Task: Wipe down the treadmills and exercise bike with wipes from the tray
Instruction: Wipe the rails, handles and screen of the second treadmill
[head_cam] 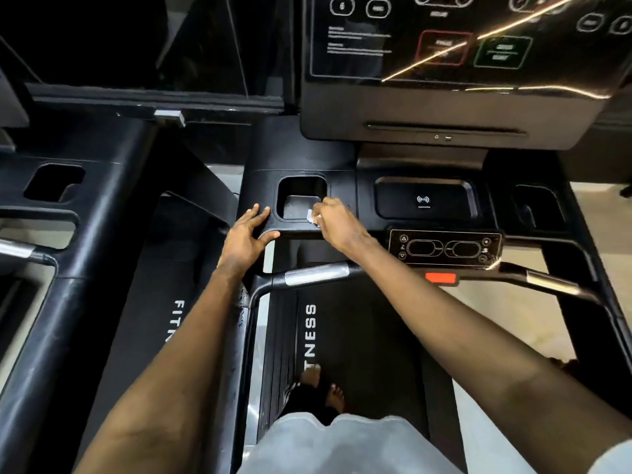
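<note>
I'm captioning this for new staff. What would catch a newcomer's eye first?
Mid-frame, the right hand pinches a white wipe at the near rim of the cup holder, while the left hand rests flat left of it. Above, the dark screen catches a bright streak of light.

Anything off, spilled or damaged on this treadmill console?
Nothing broken or askew. Only oddity: droplets glisten on the left handrail post, likely wipe moisture. The right hand pinches a wipe at the cup holder rim; the left hand rests flat on the console.
</note>
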Tool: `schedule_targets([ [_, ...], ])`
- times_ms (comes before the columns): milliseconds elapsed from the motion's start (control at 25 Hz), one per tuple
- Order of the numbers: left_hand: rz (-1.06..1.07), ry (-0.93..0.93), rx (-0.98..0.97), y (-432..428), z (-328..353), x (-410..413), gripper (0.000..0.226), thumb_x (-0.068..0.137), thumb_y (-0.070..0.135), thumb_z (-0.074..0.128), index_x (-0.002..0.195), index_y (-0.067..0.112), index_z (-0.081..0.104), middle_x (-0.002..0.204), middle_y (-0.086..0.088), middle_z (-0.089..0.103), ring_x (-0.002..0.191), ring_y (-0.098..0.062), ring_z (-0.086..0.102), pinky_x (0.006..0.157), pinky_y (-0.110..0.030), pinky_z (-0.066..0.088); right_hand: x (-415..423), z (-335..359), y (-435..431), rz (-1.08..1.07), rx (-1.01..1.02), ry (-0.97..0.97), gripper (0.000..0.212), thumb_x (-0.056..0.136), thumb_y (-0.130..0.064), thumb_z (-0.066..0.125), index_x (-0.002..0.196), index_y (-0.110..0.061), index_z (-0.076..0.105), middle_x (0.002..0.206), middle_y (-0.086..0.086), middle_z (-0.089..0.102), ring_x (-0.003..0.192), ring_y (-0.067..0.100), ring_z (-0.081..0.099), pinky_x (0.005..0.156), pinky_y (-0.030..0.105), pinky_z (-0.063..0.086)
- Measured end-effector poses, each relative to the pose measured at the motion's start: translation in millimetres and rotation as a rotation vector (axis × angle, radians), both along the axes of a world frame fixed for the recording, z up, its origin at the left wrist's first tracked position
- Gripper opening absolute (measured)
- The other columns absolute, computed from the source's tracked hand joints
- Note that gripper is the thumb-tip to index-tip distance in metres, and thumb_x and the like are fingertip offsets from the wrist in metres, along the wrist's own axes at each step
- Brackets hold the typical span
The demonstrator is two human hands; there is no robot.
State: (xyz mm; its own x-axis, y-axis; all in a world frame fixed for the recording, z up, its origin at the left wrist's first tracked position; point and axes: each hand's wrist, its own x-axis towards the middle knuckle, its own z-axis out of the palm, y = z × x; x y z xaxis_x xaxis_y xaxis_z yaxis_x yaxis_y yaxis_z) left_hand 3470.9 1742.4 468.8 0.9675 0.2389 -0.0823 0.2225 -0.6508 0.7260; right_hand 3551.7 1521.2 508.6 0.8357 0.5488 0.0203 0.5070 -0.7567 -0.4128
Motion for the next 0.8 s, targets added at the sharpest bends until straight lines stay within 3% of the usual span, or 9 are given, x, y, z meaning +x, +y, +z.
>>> schedule_targets([
  [120,0.001,0.0,0.039,-1.9,3.5,-1.5,0.065,0.087,0.037,0.077,0.146,0.026,0.053,0.158,0.003,0.04,0.148,-0.014,0.031,0.118,-0.023,0.018,-7.3,-1.9,-6.5,-0.018,0.028,0.001,0.022,0.096,0.002,0.051,0.111,-0.006,0.066,0.105,0.008,0.058,0.104,0.023,0.055,0.092,0.036,0.048],
  [320,-0.033,-0.088,0.166,-0.7,14.5,21.6,0.033,0.098,0.029,0.058,0.125,0.016,0.069,0.133,-0.006,0.061,0.13,-0.025,0.051,0.113,-0.035,0.037,0.5,18.9,-21.7,-0.296,0.213,0.204,0.019,0.096,-0.008,0.057,0.094,-0.016,0.074,0.097,0.001,0.07,0.088,0.016,0.064,0.078,0.026,0.049],
  [440,-0.069,-0.143,0.143,-12.6,31.5,43.2,0.027,0.097,0.019,0.056,0.118,0.014,0.072,0.124,-0.008,0.065,0.121,-0.026,0.057,0.109,-0.035,0.04,6.8,36.7,-53.2,-0.375,0.303,0.228,0.026,0.095,-0.006,0.057,0.113,-0.015,0.074,0.092,0.0,0.072,0.092,0.015,0.067,0.086,0.023,0.05],
  [520,-0.113,-0.207,0.133,-25.7,44.4,53.1,0.026,0.096,0.012,0.056,0.113,0.015,0.074,0.117,-0.007,0.067,0.114,-0.027,0.059,0.105,-0.036,0.043,8.0,50.6,-75.1,-0.435,0.327,0.206,0.03,0.096,-0.007,0.057,0.121,-0.015,0.072,0.107,0.003,0.072,0.098,0.016,0.066,0.091,0.022,0.048],
  [680,-0.276,-0.238,0.052,-61.9,62.7,74.5,0.028,0.093,0.01,0.055,0.109,0.024,0.075,0.112,0.0,0.069,0.105,-0.022,0.065,0.101,-0.04,0.05,2.4,82.4,-141.2,-0.625,0.425,0.153,0.03,0.09,-0.002,0.055,0.104,-0.015,0.079,0.102,0.0,0.074,0.089,0.007,0.061,0.068,0.01,0.04],
  [800,-0.441,-0.172,-0.03,-116.7,82.2,89.0,0.031,0.092,0.018,0.054,0.11,0.035,0.072,0.11,0.004,0.07,0.092,-0.018,0.066,0.093,-0.035,0.053,-4.6,93.3,-224.6,-0.93,0.576,0.187,0.026,0.084,-0.005,0.061,0.1,-0.013,0.079,0.095,-0.002,0.076,0.092,0.012,0.066,0.076,0.019,0.05],
])
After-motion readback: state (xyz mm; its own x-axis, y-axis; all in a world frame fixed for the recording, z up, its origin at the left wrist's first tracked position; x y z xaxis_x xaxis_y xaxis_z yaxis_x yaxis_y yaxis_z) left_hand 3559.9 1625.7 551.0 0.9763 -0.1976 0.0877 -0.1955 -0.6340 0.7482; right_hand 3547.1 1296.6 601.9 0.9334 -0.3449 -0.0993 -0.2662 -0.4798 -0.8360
